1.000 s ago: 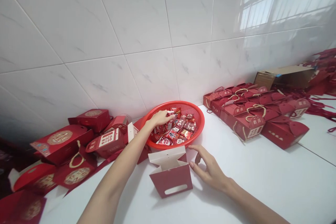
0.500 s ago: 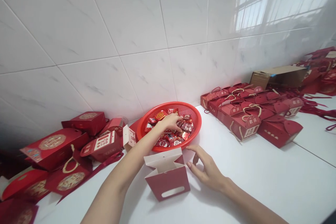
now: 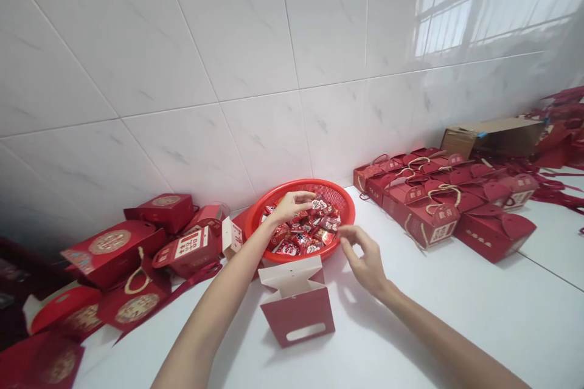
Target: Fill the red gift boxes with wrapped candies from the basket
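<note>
A red plastic basket (image 3: 349, 209) holds many wrapped sweets (image 3: 301, 237). My left hand (image 3: 294, 205) is raised over the sweets, its fingers closed on a small red-and-white wrapped sweet (image 3: 319, 203) at the fingertips. My right hand (image 3: 365, 258) is at the basket's right front rim, thumb and forefinger curved and apart, with nothing visible between them. In front of the basket stands a dark red paper box (image 3: 298, 313), its top flaps open and a white slot low on its near side.
Red gift boxes (image 3: 185, 249) are heaped at the left. More closed red boxes (image 3: 424, 200) stand in rows at the right, near a cardboard box (image 3: 497, 127) and dark red ribbons (image 3: 552, 191). A tiled wall (image 3: 255, 134) rises behind the white table (image 3: 410, 304).
My left hand has lifted from among the sweets with one at its fingertips. My right hand has moved up to the basket's rim. The whole view has shifted slightly.
</note>
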A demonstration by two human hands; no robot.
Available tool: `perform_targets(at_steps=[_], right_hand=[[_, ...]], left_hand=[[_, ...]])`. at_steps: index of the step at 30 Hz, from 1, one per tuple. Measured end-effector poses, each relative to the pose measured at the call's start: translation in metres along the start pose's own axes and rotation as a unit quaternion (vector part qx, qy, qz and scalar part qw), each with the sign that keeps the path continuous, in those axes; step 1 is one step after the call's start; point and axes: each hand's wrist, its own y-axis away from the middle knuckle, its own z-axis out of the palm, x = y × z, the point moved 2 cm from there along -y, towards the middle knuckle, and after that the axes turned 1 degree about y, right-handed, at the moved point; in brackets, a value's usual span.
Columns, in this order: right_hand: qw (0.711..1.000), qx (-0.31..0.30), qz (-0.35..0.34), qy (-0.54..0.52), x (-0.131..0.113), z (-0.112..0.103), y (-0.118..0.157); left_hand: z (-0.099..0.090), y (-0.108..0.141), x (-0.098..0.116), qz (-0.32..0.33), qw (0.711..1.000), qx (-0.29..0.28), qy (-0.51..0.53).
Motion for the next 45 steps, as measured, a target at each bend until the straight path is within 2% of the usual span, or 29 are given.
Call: perform_targets(at_steps=[3,7,10,13,15,20,23,27,30,32,37,45], right_hand=[[1.0,0.02,0.021,-0.011,-0.002,0.011,-0.045],[0.986,0.042,0.155,-0.045,0.012,0.032,-0.091],[0.945,0.071,0.262,-0.183,0.027,0.046,-0.102],[0.896,0.052,0.302,-0.32,0.034,0.054,-0.104],[0.878,0.058,0.313,-0.358,0.037,0.052,-0.106],[0.838,0.132,0.351,-0.397,0.046,0.043,-0.115],[0.818,0.15,0.362,-0.421,0.048,0.041,-0.116],[0.805,0.158,0.366,-0.438,0.047,0.042,-0.113],[0.8,0.164,0.365,-0.447,0.046,0.04,-0.113],[0.799,0.165,0.361,-0.452,0.046,0.039,-0.113],[0.803,0.149,0.348,-0.461,0.045,0.036,-0.112],[0.809,0.149,0.343,-0.454,0.047,0.037,-0.11]], left_hand=[[0.002,0.003,0.006,0.011,0.998,0.033,0.061],[0.003,0.004,0.009,0.024,0.991,0.072,0.106],[0.001,0.006,0.008,0.032,0.988,0.099,0.116],[-0.001,0.007,0.006,0.032,0.988,0.106,0.105],[-0.001,0.007,0.003,0.028,0.99,0.107,0.089],[0.003,0.004,-0.005,0.014,0.995,0.097,0.014],[0.012,0.004,-0.006,0.009,0.998,0.045,-0.049],[0.033,0.004,-0.001,0.024,0.989,-0.081,-0.119],[0.05,0.003,0.002,0.045,0.95,-0.188,-0.247],[0.057,0.001,0.002,0.042,0.924,-0.21,-0.316],[0.057,-0.008,0.0,0.02,0.94,-0.169,-0.297],[0.019,-0.007,-0.001,-0.024,0.987,-0.037,-0.152]])
